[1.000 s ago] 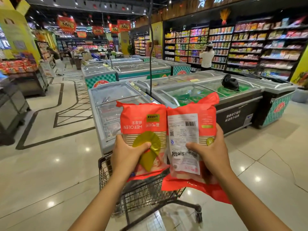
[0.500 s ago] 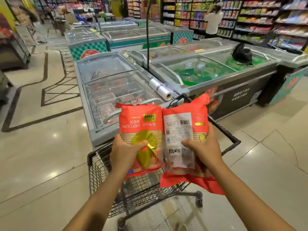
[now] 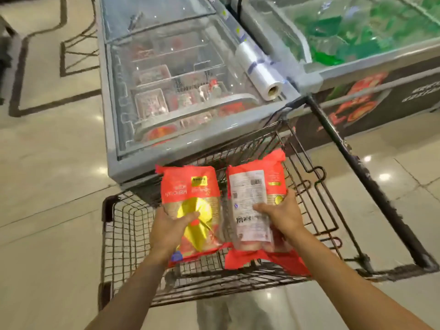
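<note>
Over the dark wire shopping cart point(image 3: 123, 234), I hold two packets side by side, one in each hand, their inner edges almost touching. My left hand point(image 3: 170, 231) grips the red plastic packet with a gold patch point(image 3: 190, 184) by its lower half. The thumb lies across the gold patch and the fingers curl out of sight behind. My right hand point(image 3: 281, 216) grips the red plastic packet with a white printed label point(image 3: 256, 184) the same way, thumb pressed across the label and fingers wrapped round the right edge.

Both packets rise above my hands, tops toward the grey glass-lidded chest freezer point(image 3: 114, 96), and sit within the cart's rim. I cannot tell whether their lower ends rest on the basket's floor.

The left-hand packet shows its front, with a yellow tag near the top and pale lettering too blurred to read. The right-hand packet shows its back, with a barcode and small dark print, a round yellow mark beside my fingers, and a crumpled red seam spreading below my wrist.

A clear roll of plastic bags point(image 3: 259, 72) lies on the freezer's corner, near the cart's black bar point(image 3: 357, 167).
</note>
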Action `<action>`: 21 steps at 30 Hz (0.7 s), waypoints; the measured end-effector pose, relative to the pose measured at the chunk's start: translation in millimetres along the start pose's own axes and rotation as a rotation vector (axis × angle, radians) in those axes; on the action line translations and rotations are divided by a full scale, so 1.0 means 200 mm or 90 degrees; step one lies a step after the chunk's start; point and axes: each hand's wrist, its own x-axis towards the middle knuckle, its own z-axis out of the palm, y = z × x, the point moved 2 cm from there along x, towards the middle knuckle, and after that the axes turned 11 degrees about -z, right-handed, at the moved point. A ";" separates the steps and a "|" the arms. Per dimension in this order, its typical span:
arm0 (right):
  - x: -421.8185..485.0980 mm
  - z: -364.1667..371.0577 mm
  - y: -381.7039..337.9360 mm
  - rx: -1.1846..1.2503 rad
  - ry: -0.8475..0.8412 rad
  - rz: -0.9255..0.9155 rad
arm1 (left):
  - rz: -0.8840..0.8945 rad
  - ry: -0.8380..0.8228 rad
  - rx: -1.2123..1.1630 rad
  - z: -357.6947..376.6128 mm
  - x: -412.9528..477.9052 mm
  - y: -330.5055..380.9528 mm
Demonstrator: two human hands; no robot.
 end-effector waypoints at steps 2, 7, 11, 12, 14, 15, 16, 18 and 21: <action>0.09 0.05 0.09 -0.010 -0.003 0.033 | -0.018 -0.007 0.021 0.08 0.09 -0.04; 0.38 0.32 0.51 -0.079 -0.074 0.124 | -0.141 -0.062 0.045 0.32 0.49 -0.37; 0.50 0.46 0.67 -0.126 -0.123 0.165 | -0.191 -0.073 0.047 0.40 0.62 -0.39; 0.50 0.45 0.65 -0.120 -0.121 0.169 | -0.201 -0.081 0.040 0.40 0.62 -0.36; 0.58 0.52 0.73 -0.126 -0.136 0.182 | -0.235 -0.084 0.046 0.43 0.74 -0.42; 0.65 0.58 0.80 -0.142 -0.143 0.177 | -0.237 -0.080 0.045 0.46 0.81 -0.46; 0.67 0.58 0.78 -0.139 -0.135 0.176 | -0.229 -0.091 0.041 0.46 0.84 -0.44; 0.78 0.69 0.92 -0.151 -0.146 0.190 | -0.255 -0.086 0.045 0.53 0.99 -0.53; 0.90 0.81 0.99 -0.144 -0.138 0.172 | -0.275 -0.091 0.061 0.58 1.16 -0.59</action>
